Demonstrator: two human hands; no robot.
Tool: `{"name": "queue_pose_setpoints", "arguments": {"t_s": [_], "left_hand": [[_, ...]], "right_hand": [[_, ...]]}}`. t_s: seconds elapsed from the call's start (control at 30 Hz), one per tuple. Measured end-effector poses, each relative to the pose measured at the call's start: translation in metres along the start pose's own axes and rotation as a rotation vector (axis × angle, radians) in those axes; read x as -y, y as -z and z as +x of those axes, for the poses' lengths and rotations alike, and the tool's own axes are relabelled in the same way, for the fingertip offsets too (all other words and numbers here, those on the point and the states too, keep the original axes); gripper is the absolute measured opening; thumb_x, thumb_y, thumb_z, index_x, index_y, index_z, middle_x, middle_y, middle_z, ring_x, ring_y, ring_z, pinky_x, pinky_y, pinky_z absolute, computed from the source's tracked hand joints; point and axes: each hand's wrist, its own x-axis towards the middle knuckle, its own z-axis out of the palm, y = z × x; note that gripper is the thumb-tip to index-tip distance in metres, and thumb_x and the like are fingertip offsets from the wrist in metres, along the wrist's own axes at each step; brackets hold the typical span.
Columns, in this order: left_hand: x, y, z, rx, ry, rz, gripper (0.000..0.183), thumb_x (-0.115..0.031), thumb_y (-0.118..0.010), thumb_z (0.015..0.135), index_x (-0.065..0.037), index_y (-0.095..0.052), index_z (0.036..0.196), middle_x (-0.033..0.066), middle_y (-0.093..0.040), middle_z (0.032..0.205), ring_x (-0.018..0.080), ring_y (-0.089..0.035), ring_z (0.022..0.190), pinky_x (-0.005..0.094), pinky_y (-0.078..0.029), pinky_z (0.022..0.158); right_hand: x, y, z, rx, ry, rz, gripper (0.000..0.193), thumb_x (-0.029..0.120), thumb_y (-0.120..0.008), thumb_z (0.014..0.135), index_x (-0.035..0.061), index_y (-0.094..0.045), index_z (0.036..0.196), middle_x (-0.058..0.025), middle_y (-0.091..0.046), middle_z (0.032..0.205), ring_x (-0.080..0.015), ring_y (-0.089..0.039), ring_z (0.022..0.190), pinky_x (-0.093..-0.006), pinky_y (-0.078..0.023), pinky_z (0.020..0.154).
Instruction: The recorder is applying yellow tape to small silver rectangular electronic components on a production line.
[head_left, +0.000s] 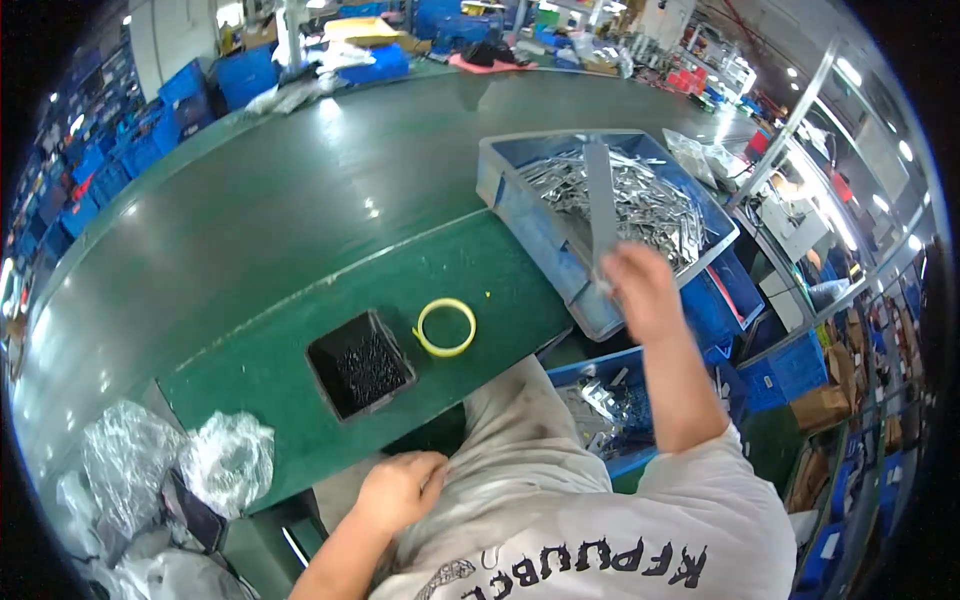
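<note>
My right hand (645, 290) is closed round the near end of a long, flat grey strip (600, 190). The strip reaches out over a blue crate (530, 225) heaped with small shiny metal parts (665, 205). Down by my lap, my left hand (400, 490) rests with its fingers curled in, and nothing shows in it. On the green table (510, 265) stands a black bin (330, 390) with small dark pieces (370, 370) inside. A roll of yellow tape (445, 352) lies to its right.
Crumpled clear plastic bags (230, 460) lie at the table's left end. Beneath the crate, a lower blue bin (640, 405) holds packed parts beside my right leg. A wide green surface (400, 140) stretches beyond the table. Metal framing (790, 130) rises at the right.
</note>
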Motion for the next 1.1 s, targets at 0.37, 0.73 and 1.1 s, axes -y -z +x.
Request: {"name": "queue_pose_setpoints", "arguments": {"t_s": [0.37,0.73,1.1], "left_hand": [[-0.012,-0.01,-0.011,-0.287,0.248,-1.025,0.03,-0.023,-0.038,0.107,0.001,-0.051,0.119,0.0083,-0.063,0.104,0.0143,-0.059,0.092,0.0287,-0.048,0.083],[-0.019,-0.001,0.002,-0.326,0.457,-1.208,0.019,-0.023,-0.045,0.105,-0.004,-0.049,0.103,0.0039,-0.059,0.075,0.0097,-0.055,0.063,0.0241,-0.044,0.054],[-0.015,0.002,0.002,-0.161,0.546,-1.129,0.02,-0.024,-0.049,0.104,-0.005,-0.053,0.1,0.0022,-0.064,0.077,0.0082,-0.06,0.064,0.0221,-0.043,0.053]], "right_hand": [[-0.045,-0.143,-0.121,0.984,-0.092,0.091,0.013,0.012,-0.068,0.089,-0.0016,-0.068,0.086,-0.0112,-0.067,0.083,-0.0186,-0.066,0.078,-0.0308,-0.051,0.069],[-0.09,-0.159,-0.032,0.357,0.463,-0.673,0.017,0.016,-0.069,0.085,0.0066,-0.064,0.097,-0.0096,-0.067,0.109,-0.0315,-0.059,0.109,-0.0441,-0.035,0.103],[-0.055,-0.11,-0.089,0.693,0.406,0.035,0.005,0.007,-0.059,0.093,0.0025,-0.057,0.095,-0.0037,-0.066,0.07,-0.014,-0.061,0.062,-0.0423,-0.04,0.097]]}}
